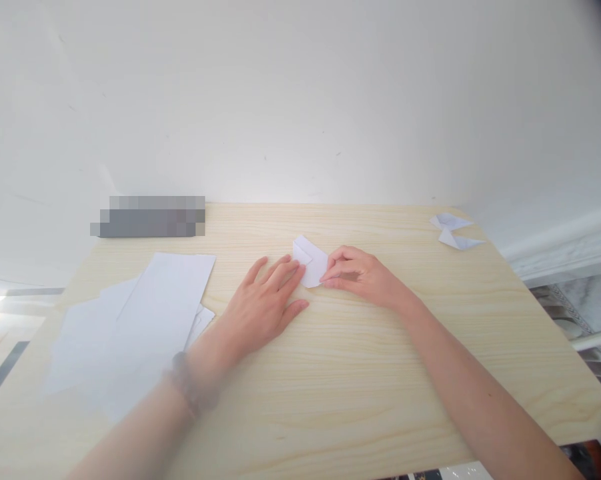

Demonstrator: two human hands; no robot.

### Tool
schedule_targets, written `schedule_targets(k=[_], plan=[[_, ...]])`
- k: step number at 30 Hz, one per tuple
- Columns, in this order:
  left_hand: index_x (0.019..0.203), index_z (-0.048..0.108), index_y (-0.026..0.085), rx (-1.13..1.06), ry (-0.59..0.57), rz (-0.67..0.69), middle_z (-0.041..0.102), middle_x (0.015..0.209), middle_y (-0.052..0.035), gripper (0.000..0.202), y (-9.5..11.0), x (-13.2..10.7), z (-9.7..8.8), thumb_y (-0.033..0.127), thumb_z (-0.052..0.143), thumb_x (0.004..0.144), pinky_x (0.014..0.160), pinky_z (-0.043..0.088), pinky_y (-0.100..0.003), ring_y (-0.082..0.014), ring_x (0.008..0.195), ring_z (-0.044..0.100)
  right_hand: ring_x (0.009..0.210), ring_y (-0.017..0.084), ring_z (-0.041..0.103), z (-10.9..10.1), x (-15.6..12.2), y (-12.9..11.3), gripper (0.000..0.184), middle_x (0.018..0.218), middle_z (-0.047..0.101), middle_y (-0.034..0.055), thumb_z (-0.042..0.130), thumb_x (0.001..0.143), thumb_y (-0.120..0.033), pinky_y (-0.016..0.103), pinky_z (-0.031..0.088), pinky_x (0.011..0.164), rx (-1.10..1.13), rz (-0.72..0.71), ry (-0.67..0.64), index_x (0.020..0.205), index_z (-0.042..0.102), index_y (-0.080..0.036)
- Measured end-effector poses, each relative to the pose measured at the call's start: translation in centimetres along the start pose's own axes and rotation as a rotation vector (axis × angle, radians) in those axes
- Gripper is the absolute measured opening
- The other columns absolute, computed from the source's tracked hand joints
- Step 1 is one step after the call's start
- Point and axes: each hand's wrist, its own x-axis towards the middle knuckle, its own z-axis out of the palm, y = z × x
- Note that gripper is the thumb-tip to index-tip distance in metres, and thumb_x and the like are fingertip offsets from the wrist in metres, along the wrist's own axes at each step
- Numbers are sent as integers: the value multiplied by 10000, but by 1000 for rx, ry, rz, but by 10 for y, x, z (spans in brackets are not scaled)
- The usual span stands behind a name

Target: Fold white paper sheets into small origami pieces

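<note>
A small folded piece of white paper (314,268) lies on the wooden table, with a creased flap at its upper left. My left hand (265,303) rests flat, fingers spread, its fingertips touching the paper's left side. At the paper's lower right edge, my right hand (357,275) pinches it between thumb and fingers. The right fingertips partly cover that edge. Two folded white paper shapes (453,232) with pointed ends sit at the far right of the table.
Several loose white sheets (155,320) overlap on the left, partly under my left forearm. A dark, blurred-out box (147,220) stands at the back left. Behind the table (340,400) rises a white wall (300,100).
</note>
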Motion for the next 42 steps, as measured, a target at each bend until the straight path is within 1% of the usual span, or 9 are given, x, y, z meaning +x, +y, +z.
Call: schedule_targets(k=[6, 11, 14, 19, 26, 29, 32, 37, 42], plan=[[1317, 381, 129, 21, -25, 3, 449, 1334, -105, 472, 1, 0, 0, 388, 306, 930, 1083, 203, -481, -260, 1308, 293, 707, 141, 513, 15, 9, -2, 182, 731, 598, 4, 513, 840, -288, 307, 384, 720, -199, 113, 175, 722, 621, -203], [1363, 306, 109, 30, -29, -7, 411, 1379, -93, 501, 3, 0, 1, 371, 295, 936, 1091, 200, -472, -257, 1319, 273, 743, 157, 513, 24, 13, -2, 177, 750, 606, 2, 512, 829, -315, 337, 346, 766, -290, 191, 254, 714, 586, -202], [1393, 256, 173, 35, -20, -8, 397, 1393, -68, 490, 6, 0, 0, 357, 292, 940, 1087, 207, -473, -247, 1319, 279, 779, 173, 516, 25, 12, -2, 163, 762, 591, 10, 520, 810, -297, 355, 335, 789, -349, 205, 277, 688, 565, -199], [1366, 328, 250, 51, -27, -15, 455, 1336, -52, 434, 9, -2, -1, 337, 291, 942, 1076, 213, -491, -259, 1316, 282, 826, 174, 523, 24, 12, 0, 165, 842, 559, 30, 493, 809, -242, 359, 354, 805, -365, 191, 259, 668, 564, -194], [1382, 300, 214, 39, -29, -17, 459, 1331, -72, 484, 9, -2, -1, 390, 308, 931, 1084, 200, -489, -266, 1313, 286, 918, 169, 518, 9, 6, 0, 175, 1049, 483, 46, 485, 847, -323, 329, 418, 780, -183, 157, 131, 806, 615, -213], [1397, 262, 193, 32, -25, -24, 453, 1340, -89, 510, 9, -2, -2, 392, 312, 930, 1080, 212, -484, -267, 1312, 293, 938, 172, 505, 0, 2, -1, 208, 1076, 461, 48, 462, 862, -363, 303, 449, 727, -86, 142, 27, 852, 623, -232], [1393, 272, 184, 30, -13, -21, 453, 1339, -101, 511, 10, -2, -2, 391, 318, 928, 1075, 220, -487, -271, 1309, 299, 988, 181, 487, -3, 1, -3, 195, 1079, 463, 51, 456, 867, -342, 315, 449, 755, -79, 120, -16, 860, 619, -235], [1393, 269, 225, 24, 4, -14, 455, 1335, -94, 497, 9, -3, -2, 380, 335, 926, 1069, 229, -489, -271, 1309, 302, 939, 177, 506, 5, 5, -3, 173, 1047, 481, 52, 469, 841, -254, 374, 403, 854, -194, 134, 50, 726, 585, -197], [1368, 314, 292, 39, -11, 18, 437, 1348, -79, 445, 9, -4, -2, 360, 336, 929, 1060, 232, -510, -273, 1313, 292, 963, 193, 505, 13, 7, -3, 201, 1064, 479, 68, 450, 848, -276, 365, 407, 844, -245, 158, 115, 696, 542, -183]])
